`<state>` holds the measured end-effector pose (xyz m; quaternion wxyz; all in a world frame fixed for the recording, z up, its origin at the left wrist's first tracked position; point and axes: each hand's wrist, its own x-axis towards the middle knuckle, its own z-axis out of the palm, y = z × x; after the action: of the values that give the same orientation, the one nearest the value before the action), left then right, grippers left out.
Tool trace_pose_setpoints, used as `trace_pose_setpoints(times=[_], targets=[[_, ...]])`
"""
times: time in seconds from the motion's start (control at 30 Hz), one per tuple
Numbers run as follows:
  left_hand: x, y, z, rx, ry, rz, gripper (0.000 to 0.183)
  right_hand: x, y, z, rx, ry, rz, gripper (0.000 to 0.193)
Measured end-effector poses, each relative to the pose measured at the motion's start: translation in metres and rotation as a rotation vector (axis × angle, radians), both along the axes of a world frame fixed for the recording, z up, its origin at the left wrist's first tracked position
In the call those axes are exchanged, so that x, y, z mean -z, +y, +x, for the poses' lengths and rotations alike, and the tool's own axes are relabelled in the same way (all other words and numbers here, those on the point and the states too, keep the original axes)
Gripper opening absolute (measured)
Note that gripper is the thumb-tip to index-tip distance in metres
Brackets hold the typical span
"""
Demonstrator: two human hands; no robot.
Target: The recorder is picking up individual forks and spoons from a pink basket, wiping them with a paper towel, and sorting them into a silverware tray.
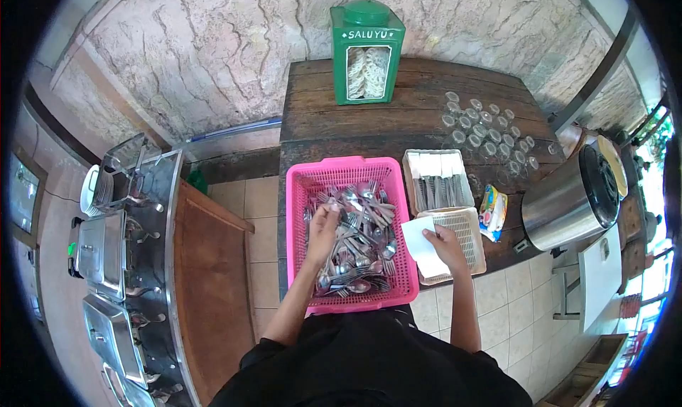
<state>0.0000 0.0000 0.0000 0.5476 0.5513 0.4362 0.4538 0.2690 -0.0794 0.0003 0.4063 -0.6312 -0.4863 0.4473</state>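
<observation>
A pink plastic basket in front of me holds a jumbled heap of metal spoons and forks. Over the heap's upper left is my left hand, its fingertips pinched together; what they hold, if anything, is too small to make out. My right hand grips a flat white paper napkin, thumb on top, above a cream plastic basket. Just beyond it, a second cream basket contains white paper and a row of cutlery.
The baskets stand on a dark wooden table. Drinking glasses, a colourful packet and a large steel drink dispenser are at its right. A green lantern-shaped box stands at the back. Steel chafing dishes line a counter on the left.
</observation>
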Motion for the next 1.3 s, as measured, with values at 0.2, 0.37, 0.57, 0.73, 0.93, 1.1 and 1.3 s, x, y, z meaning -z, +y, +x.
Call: trace_pose_setpoints(times=[0.2,0.37,0.57,0.73,0.93,1.1,1.3], targets=[[-0.02,-0.019,-0.004,-0.148,-0.342,-0.161,0.011,-0.012,0.019,-0.024,-0.194,-0.084,-0.032,0.029],[-0.008,-0.047,0.0,0.126,0.325,0.012,0.027,0.0,0.027,-0.048,-0.341,0.055,-0.075,0.026],[0.017,-0.069,0.02,0.062,0.515,0.468,0.054,-0.006,0.029,-0.069,-0.393,0.166,-0.227,0.025],[0.014,-0.079,0.029,0.013,0.656,0.501,0.062,-0.004,0.025,-0.08,-0.486,0.057,-0.126,0.03],[0.007,-0.082,0.024,0.064,0.585,0.443,0.075,-0.001,0.021,-0.084,-0.42,0.036,-0.048,0.03],[0.01,-0.076,-0.002,0.13,0.289,0.009,0.072,0.013,0.023,-0.066,-0.248,-0.066,-0.012,0.023],[0.078,-0.04,-0.073,-0.007,0.676,0.195,0.038,0.007,0.026,-0.041,-0.306,-0.139,0.082,0.022]])
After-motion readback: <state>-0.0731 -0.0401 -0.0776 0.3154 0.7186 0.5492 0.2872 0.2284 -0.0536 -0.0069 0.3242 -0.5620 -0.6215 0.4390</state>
